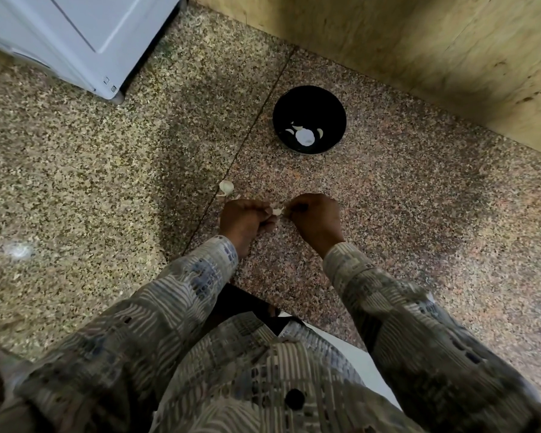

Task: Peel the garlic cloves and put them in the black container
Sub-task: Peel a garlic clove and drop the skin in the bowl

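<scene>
Peeling is judged to be under way in the head view, the only view supplied. A garlic clove [277,210] is held low over the speckled stone surface [419,214], between the two hands and well short of the black container [310,100]. The left hand [244,223] is seen with fingers curled and clamped on the near end of the clove. The right hand [317,218] is likewise curled, its fingertips pinched on the far end or on the skin there; which of the two cannot be told, as the contact is small and partly hidden. Whether any skin is off this clove cannot be made out.

Work done: several pale pieces [289,131] are noted in the bottom of the container and are taken to be peeled cloves. One larger pale patch among them may be glare. The exact count is not legible.

Work left: one whole piece of garlic [226,186] lies on the surface just beyond the left hand, apparently unpeeled, with a scrap of loose skin [221,197] beside it. The held clove is not yet deposited. Further stock behind the hands and the patterned sleeves [181,307] cannot be ruled out.

The task is assessed as partly complete.
</scene>
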A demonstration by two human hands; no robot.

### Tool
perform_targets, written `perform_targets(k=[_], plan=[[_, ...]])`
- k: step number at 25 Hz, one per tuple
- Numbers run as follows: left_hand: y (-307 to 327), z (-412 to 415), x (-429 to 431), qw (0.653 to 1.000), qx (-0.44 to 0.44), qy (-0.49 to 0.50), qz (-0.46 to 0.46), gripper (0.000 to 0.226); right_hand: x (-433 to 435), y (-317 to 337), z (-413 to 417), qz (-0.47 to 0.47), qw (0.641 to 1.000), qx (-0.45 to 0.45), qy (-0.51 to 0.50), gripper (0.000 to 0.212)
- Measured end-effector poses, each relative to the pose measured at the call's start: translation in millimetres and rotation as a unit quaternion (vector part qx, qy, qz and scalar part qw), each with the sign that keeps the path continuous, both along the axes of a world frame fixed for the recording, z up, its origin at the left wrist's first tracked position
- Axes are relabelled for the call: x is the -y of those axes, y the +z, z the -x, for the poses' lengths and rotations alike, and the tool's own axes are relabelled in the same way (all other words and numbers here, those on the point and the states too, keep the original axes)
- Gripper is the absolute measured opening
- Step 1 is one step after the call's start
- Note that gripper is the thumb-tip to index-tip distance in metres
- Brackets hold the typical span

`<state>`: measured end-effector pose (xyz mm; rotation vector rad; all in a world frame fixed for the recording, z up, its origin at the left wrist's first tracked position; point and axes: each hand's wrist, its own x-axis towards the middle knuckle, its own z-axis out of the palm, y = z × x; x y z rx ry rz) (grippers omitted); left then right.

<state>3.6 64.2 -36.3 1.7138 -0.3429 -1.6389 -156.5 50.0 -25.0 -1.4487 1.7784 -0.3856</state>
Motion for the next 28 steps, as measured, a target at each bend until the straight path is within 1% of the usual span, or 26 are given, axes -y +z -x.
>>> perform_targets(k=[1, 3, 4, 5, 6, 7, 8, 9, 10, 11, 12, 13, 14, 15, 16, 17, 18, 19, 20, 21, 22, 23, 24, 26, 27, 28], plan=[[1.1, 0.1, -1.3, 1.0, -0.001, -0.005, 0.005, 0.009, -0.9, 0.1, 0.8, -0.026, 0.998, 0.046, -0.026, 0.008], [3.1, -0.2, -4.4, 0.999, -0.001, -0.026, 0.03, 0.01, -3.0, 1.9, -1.7, -0.106, 0.98, 0.152, -0.076, 0.005], [3.3, 0.3, -5.4, 0.998, 0.003, -0.037, 0.042, 0.011, -4.6, 3.5, -3.1, -0.117, 0.975, 0.168, -0.082, 0.005], [5.1, 1.1, -5.8, 0.998, 0.009, -0.042, 0.046, 0.01, -7.4, 5.0, -4.2, -0.096, 0.98, 0.16, -0.074, 0.006], [7.1, 2.1, -5.0, 0.998, 0.019, -0.038, 0.037, 0.01, -9.8, 3.1, -4.0, -0.039, 0.991, 0.12, -0.035, 0.006], [8.9, 3.5, -3.7, 0.999, 0.03, -0.029, 0.016, 0.009, -13.5, 0.9, -3.1, 0.041, 0.997, 0.06, 0.04, 0.006], [10.3, 5.7, -2.9, 0.999, 0.037, -0.016, -0.008, 0.009, -17.9, -0.8, -1.9, 0.123, 0.984, -0.004, 0.128, 0.009], [10.5, 7.9, -2.3, 0.999, 0.038, -0.005, -0.03, 0.01, -21.1, -3.2, 0.1, 0.177, 0.964, -0.048, 0.194, 0.013], [12.2, 10.0, -3.2, 0.998, 0.039, -0.005, -0.039, 0.011, -25.0, -3.3, 1.1, 0.197, 0.955, -0.055, 0.214, 0.015], [13.1, 11.3, -6.1, 0.997, 0.064, -0.029, -0.02, 0.012, -28.5, -2.8, -0.1, 0.177, 0.967, -0.033, 0.18, 0.015], [11.8, 10.4, -9.2, 0.988, 0.126, -0.084, 0.038, 0.01, -27.9, -0.1, -1.3, 0.107, 0.991, 0.036, 0.076, 0.014], [9.7, 7.0, -12.8, 0.95, 0.221, -0.168, 0.14, 0.009, -25.1, 6.6, -3.6, -0.018, 0.985, 0.156, -0.077, 0.013], [5.7, 1.2, -15.2, 0.88, 0.313, -0.25, 0.254, 0.01, -24.0, 11.8, -7.0, -0.168, 0.917, 0.298, -0.207, 0.014], [2.4, -5.1, -15.8, 0.802, 0.376, -0.308, 0.346, 0.012, -25.0, 15.2, -8.2, -0.27, 0.813, 0.416, -0.305, 0.016], [-2.0, -10.8, -14.6, 0.742, 0.411, -0.344, 0.403, 0.015, -25.4, 12.3, -6.7, -0.308, 0.761, 0.456, -0.343, 0.017], [-5.5, -11.8, -15.3, 0.713, 0.426, -0.363, 0.422, 0.016, -25.3, 11.2, -7.0, -0.313, 0.762, 0.45, -0.344, 0.017], [-6.6, -7.9, -18.3, 0.726, 0.428, -0.356, 0.404, 0.014, -26.3, 11.2, -7.2, -0.274, 0.825, 0.388, -0.306, 0.015], [-7.7, -2.1, -20.8, 0.792, 0.396, -0.314, 0.344, 0.011, -29.0, 7.5, -5.7, -0.185, 0.916, 0.274, -0.228, 0.013], [-1.8, 5.9, -21.1, 0.904, 0.291, -0.223, 0.22, 0.009, -31.6, 4.5, -2.8, -0.069, 0.981, 0.14, -0.115, 0.011], [4.6, 14.4, -19.8, 0.981, 0.131, -0.116, 0.085, 0.01, -33.3, 0.8, 0.5, 0.032, 0.998, 0.051, -0.011, 0.01], [5.6, 17.9, -19.9, 0.999, -0.005, -0.029, -0.013, 0.013, -33.6, -2.2, 2.9, 0.091, 0.994, 0.01, 0.053, 0.009], [6.0, 18.0, -20.9, 0.997, -0.058, 0.008, -0.051, 0.013, -34.0, -3.0, 4.2, 0.116, 0.991, 0.008, 0.071, 0.008], [5.5, 18.0, -20.4, 0.998, -0.042, 0.0, -0.047, 0.012, -34.9, -5.8, 4.8, 0.118, 0.991, 0.019, 0.061, 0.007], [8.0, 18.1, -20.6, 0.994, 0.08, -0.075, 0.027, 0.008, -38.1, -6.7, 2.7, 0.095, 0.995, 0.014, 0.027, 0.007], [8.3, 19.3, -20.7, 0.985, 0.136, -0.097, 0.051, 0.008, -40.6, -7.1, 0.4, 0.078, 0.997, 0.006, 0.009, 0.007], [7.9, 19.9, -19.5, 0.979, 0.17, -0.101, 0.053, 0.01, -41.9, -7.7, -1.3, 0.061, 0.998, 0.015, -0.021, 0.008]])
